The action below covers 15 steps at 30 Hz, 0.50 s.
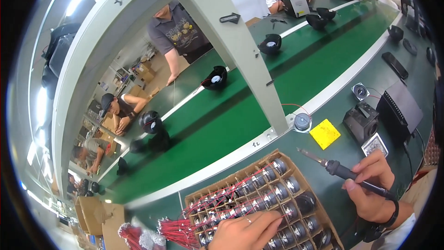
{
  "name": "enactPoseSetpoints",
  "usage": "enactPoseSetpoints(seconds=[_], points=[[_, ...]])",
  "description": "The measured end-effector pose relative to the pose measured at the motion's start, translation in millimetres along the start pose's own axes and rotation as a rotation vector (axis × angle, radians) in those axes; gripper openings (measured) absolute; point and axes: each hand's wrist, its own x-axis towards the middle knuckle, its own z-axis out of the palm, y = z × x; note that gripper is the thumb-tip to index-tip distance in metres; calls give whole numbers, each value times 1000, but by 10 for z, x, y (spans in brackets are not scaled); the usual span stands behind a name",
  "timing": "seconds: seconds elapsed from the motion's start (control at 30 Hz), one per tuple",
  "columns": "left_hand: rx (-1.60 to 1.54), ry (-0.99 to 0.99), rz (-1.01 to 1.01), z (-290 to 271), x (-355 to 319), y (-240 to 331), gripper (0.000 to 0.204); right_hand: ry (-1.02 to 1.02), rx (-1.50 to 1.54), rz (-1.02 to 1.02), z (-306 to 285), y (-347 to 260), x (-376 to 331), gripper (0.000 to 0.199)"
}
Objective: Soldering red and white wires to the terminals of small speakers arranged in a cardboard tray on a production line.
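My right hand [370,199] is closed round the dark handle of a soldering iron [342,171], its metal tip pointing up and left above the bench. My left hand [247,231] reaches over a divided cardboard box [329,221] with its fingers bent together. Their tips are at a compartment in the box, and what they pinch, if anything, is hidden. Small round speakers [258,180] fill many compartments, with red wires lying across them. A bundle of red wires [178,232] lies left of the box. Beyond the iron's tip lie a yellow sponge [325,134] and a wired speaker [302,122].
A black iron stand [360,122], a square tin [375,145] and a dark ridged unit [400,111] stand at the right. A green conveyor belt [208,141] carries black speaker housings [215,78]. A pale metal post [240,41] rises ahead. Several people sit or stand across the belt.
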Motion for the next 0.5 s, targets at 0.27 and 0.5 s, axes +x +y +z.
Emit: enactPoseSetpoints(seconds=[0.27,0.5], points=[[-87,112,84,11,99,-13,12,48,38,-31,-51,-61,-33,30],[-118,126,98,33,86,-172,12,60,119,38,39,-16,-19,29]])
